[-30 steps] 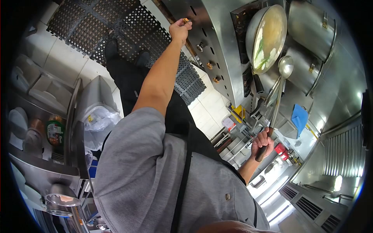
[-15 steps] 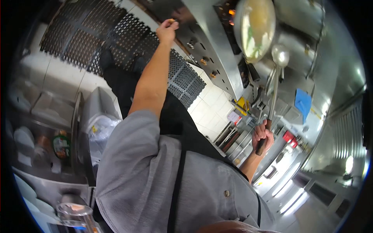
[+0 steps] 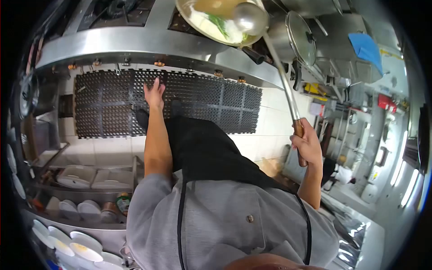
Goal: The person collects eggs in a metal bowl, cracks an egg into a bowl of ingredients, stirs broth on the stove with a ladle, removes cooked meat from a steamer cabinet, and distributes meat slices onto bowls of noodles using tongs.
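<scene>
My right hand (image 3: 309, 143) is wrapped round the brown handle of a long metal ladle (image 3: 282, 72). The ladle's bowl overlaps the right side of the pan in the view; whether it touches the food, I cannot tell. In the pan (image 3: 189, 28) are a pale yellowish liquid, something white and green leaves (image 3: 218, 26). My left hand (image 3: 154, 93) is empty, its fingers apart, just short of the stove front. Nearest to it is a stove knob (image 3: 159, 63), with more knobs along the same front.
A lidded pot (image 3: 300, 38) stands right of the pan, with a blue cloth (image 3: 365, 49) beyond. A bare burner (image 3: 120, 8) is at the upper left. Black rubber mat (image 3: 198, 101) covers the floor. Behind at left are white containers (image 3: 76, 175) and several plates (image 3: 85, 246).
My left hand has come off a stove knob and its fingers have spread. My right hand has brought the ladle's bowl over the pan. The whole view has turned.
</scene>
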`<action>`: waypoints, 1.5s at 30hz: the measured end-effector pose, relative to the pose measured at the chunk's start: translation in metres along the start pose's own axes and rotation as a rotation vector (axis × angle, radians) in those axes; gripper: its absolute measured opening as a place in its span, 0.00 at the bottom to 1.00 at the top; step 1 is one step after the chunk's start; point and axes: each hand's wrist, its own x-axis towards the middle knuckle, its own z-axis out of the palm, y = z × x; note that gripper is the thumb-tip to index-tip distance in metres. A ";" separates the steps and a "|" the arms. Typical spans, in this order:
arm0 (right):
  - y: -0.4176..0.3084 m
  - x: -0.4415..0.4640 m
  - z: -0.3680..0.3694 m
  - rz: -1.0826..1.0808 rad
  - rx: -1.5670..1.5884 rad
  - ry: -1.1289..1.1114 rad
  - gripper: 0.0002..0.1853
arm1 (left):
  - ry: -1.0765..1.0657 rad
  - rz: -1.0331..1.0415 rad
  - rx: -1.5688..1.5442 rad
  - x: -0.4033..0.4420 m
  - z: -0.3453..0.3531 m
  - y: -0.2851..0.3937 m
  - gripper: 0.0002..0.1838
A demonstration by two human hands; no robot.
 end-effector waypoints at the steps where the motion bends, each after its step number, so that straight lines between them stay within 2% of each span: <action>1: 0.012 0.002 0.000 -0.037 -0.125 -0.014 0.15 | 0.026 0.009 0.082 -0.010 -0.011 0.010 0.53; 3: 0.012 0.007 0.001 -0.019 0.001 -0.066 0.16 | 0.050 0.022 0.134 -0.030 -0.024 0.028 0.52; 5: 0.014 0.014 0.000 -0.125 -0.025 -0.100 0.16 | 0.086 0.045 0.171 -0.043 -0.036 0.048 0.52; 6: 0.010 0.015 -0.001 -0.067 0.071 -0.142 0.16 | 0.095 0.067 0.173 -0.046 -0.044 0.058 0.52; 10: 0.010 0.023 -0.004 -0.056 0.230 -0.244 0.15 | 0.126 0.196 0.198 -0.061 -0.072 0.089 0.51; 13: 0.007 0.028 -0.002 -0.237 -0.068 -0.161 0.14 | 0.136 0.211 0.158 -0.093 -0.077 0.121 0.52; 15: 0.014 0.036 0.010 -0.364 -0.147 -0.063 0.14 | 0.194 0.286 0.184 -0.069 -0.111 0.113 0.53; 17: 0.004 0.038 0.016 -0.351 -0.186 -0.046 0.15 | 0.295 0.221 0.225 -0.086 -0.115 0.117 0.53; 19: 0.001 0.046 0.021 -0.380 -0.243 0.010 0.16 | 0.297 0.223 0.180 -0.095 -0.124 0.119 0.53; 21: -0.009 0.058 0.019 -0.416 -0.306 0.159 0.16 | 0.298 0.207 0.139 -0.099 -0.136 0.116 0.53; 24: -0.009 0.091 0.006 -0.422 -0.384 0.196 0.16 | 0.361 0.134 0.190 -0.107 -0.163 0.119 0.53; 29: -0.004 0.165 -0.015 -0.487 -0.462 0.302 0.15 | 0.396 0.141 0.162 -0.131 -0.197 0.116 0.52; 31: 0.003 0.195 -0.015 -0.503 -0.503 0.357 0.14 | 0.527 0.131 0.144 -0.142 -0.202 0.115 0.52; 33: 0.012 0.218 -0.009 -0.531 -0.485 0.358 0.15 | 0.539 0.137 0.133 -0.157 -0.208 0.112 0.52; 36: 0.027 0.244 0.003 -0.564 -0.301 0.269 0.15 | 0.599 0.140 0.076 -0.175 -0.221 0.106 0.54; 38: 0.043 0.267 0.018 -0.640 -0.107 0.202 0.15 | 0.577 0.162 0.013 -0.171 -0.252 0.089 0.51; 40: 0.037 0.262 0.021 -0.404 0.347 -0.238 0.12 | 0.604 0.208 0.036 -0.192 -0.243 0.082 0.44; 41: 0.044 0.273 0.027 -0.398 0.461 -0.355 0.13 | 0.719 0.166 0.031 -0.185 -0.256 0.070 0.42; 42: 0.055 0.290 0.033 -0.419 0.617 -0.489 0.13 | 0.681 0.171 0.012 -0.197 -0.250 0.070 0.43; 43: 0.057 0.297 0.037 -0.407 0.610 -0.496 0.16 | 0.697 0.196 0.050 -0.189 -0.263 0.061 0.43; 44: 0.057 0.301 0.039 -0.400 0.622 -0.501 0.17 | 0.717 0.170 0.039 -0.207 -0.243 0.073 0.39; 45: 0.060 0.307 0.036 -0.410 0.551 -0.565 0.14 | 0.674 0.159 0.085 -0.211 -0.244 0.075 0.36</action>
